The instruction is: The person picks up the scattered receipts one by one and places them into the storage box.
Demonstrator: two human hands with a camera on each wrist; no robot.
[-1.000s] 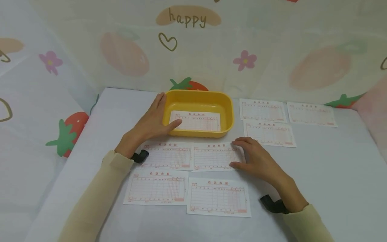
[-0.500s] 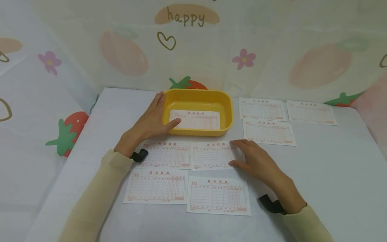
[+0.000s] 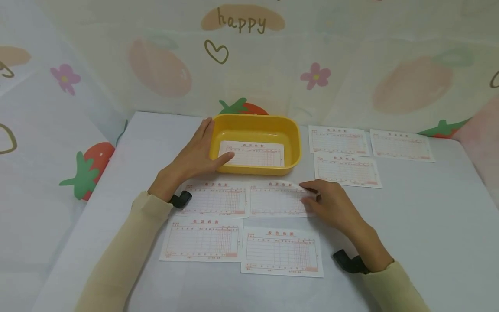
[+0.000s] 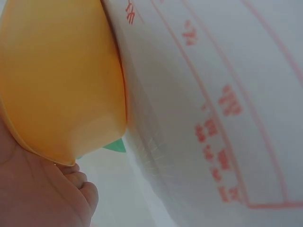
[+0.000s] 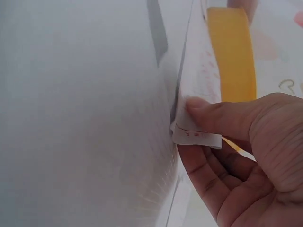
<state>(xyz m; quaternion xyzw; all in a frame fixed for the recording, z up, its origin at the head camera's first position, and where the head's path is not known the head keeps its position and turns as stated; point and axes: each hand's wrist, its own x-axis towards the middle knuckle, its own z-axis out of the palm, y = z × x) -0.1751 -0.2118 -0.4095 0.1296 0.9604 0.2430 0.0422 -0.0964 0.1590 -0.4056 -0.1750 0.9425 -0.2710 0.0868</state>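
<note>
My left hand (image 3: pixel 196 151) holds the left end of a yellow plastic basin (image 3: pixel 255 170), its thumb reaching over the front rim. In the left wrist view the palm lies along the basin's wall (image 4: pixel 66 71) and the fingertips bend at its far end. Inside the basin lies a white receipt slip (image 3: pixel 255 154) with red print. My right hand (image 3: pixel 337 203) pinches the right edge of another receipt slip (image 3: pixel 278 201) in front of the basin. The right wrist view shows that slip's end (image 5: pixel 199 135) raised between thumb and fingers.
A receipt slip (image 3: pixel 214 199) lies left of the pinched one, with two more, one slip (image 3: pixel 202 240) and another slip (image 3: pixel 281 253), nearer the front. Three slips lie at the back right, including this slip (image 3: pixel 401 145). A printed cloth (image 3: pixel 253 65) hangs behind the table.
My right thumb and fingers have closed from a spread pose onto the slip's right edge, and that edge has lifted. The left hand and the basin stay in place.
</note>
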